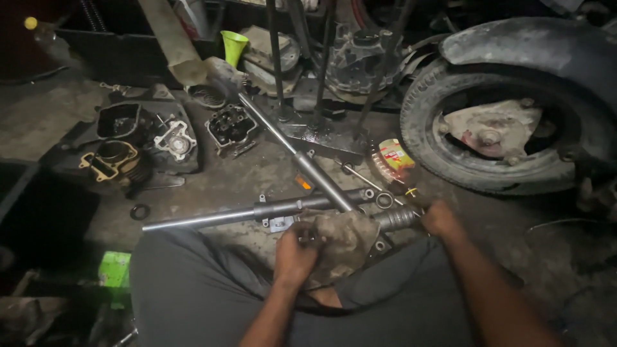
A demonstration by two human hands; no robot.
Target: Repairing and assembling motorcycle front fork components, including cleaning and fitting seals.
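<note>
Head view: fork tube [276, 210] lies on the floor just beyond the knees, long axis left to right. Left hand [294, 252] is closed on a dirty rag [344, 241] over it; right hand [441, 218] grips its ribbed end [397, 218]. Beyond the tube's right end lies a red-yellow packet [393, 158]; a green box [114, 268] sits below its left end.

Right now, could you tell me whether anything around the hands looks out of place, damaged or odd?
Nothing looks spilled or broken. The left hand presses a dirty rag against a fork tube, and the right hand grips its threaded end. Engine parts lie scattered on the grimy floor, stripped down rather than damaged.
</note>
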